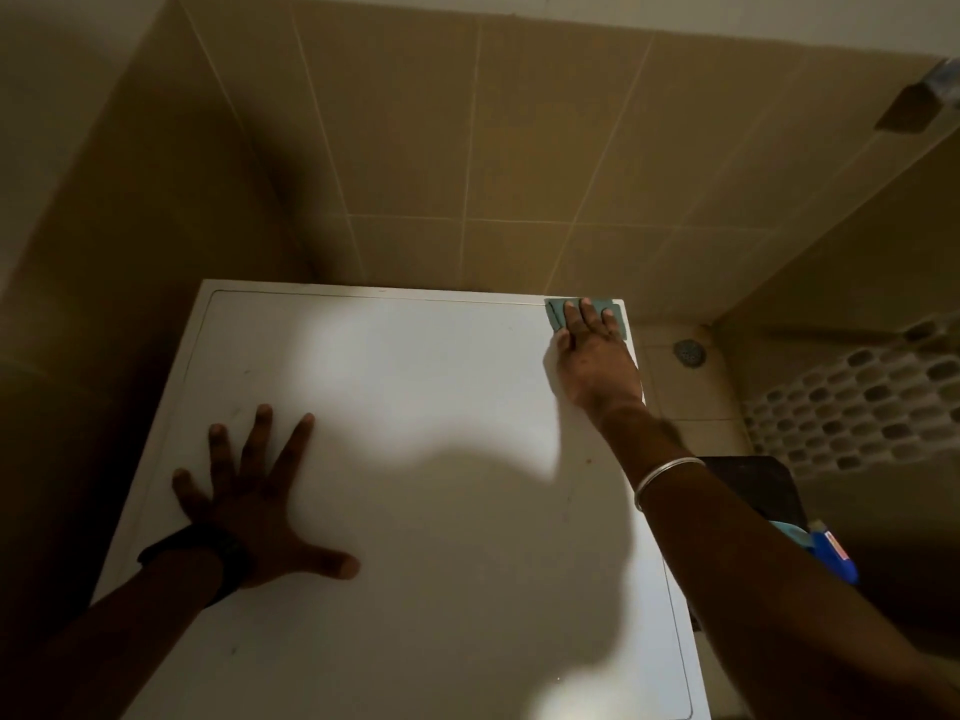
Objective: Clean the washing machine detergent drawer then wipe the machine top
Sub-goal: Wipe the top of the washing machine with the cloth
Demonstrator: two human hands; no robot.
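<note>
The white washing machine top (415, 407) fills the middle of the view, seen from above. My right hand (592, 356) lies flat with straight fingers on a folded teal cloth (555, 315), pressing it onto the far right corner of the top. My left hand (254, 491) rests palm down with fingers spread wide on the near left part of the top and holds nothing. The detergent drawer is out of view.
Beige tiled walls (467, 148) close in behind and to the left of the machine. To the right, lower down, are a tiled floor with a round drain (689, 351), a dark bin (753, 485) and a blue bottle (834, 556).
</note>
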